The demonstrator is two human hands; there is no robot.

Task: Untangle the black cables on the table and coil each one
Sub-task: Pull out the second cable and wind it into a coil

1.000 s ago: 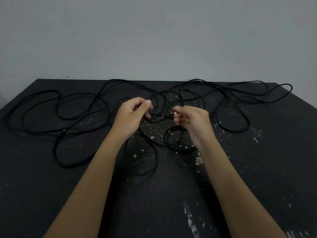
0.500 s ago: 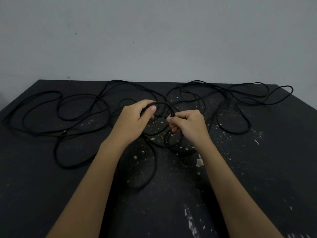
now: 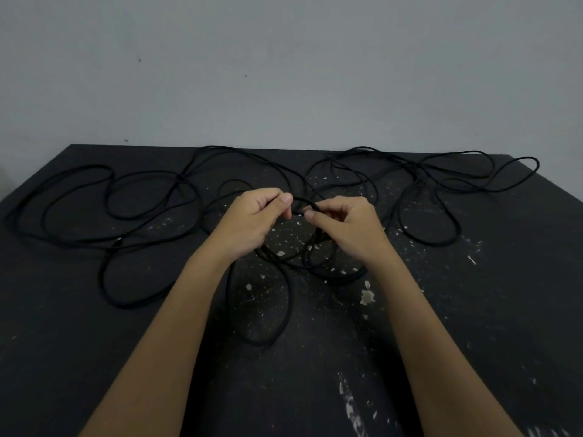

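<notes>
Long black cables (image 3: 104, 197) sprawl in loose tangled loops across the far half of the black table (image 3: 504, 310). My left hand (image 3: 252, 223) and my right hand (image 3: 347, 228) are raised side by side over the middle of the tangle. Each pinches the same short arc of black cable (image 3: 301, 201) between thumb and fingers. Small loops (image 3: 315, 263) hang and lie just below my right hand. A larger loop (image 3: 284, 313) lies between my forearms. More loops (image 3: 441, 184) spread to the far right.
The table top is speckled with pale paint flecks (image 3: 367, 296). A plain grey wall (image 3: 284, 74) rises right behind the table's far edge. Cable loops reach close to the left and right far corners.
My hands have drawn closer together and sunk slightly toward me. The lifted loop between them has shrunk to a short arc.
</notes>
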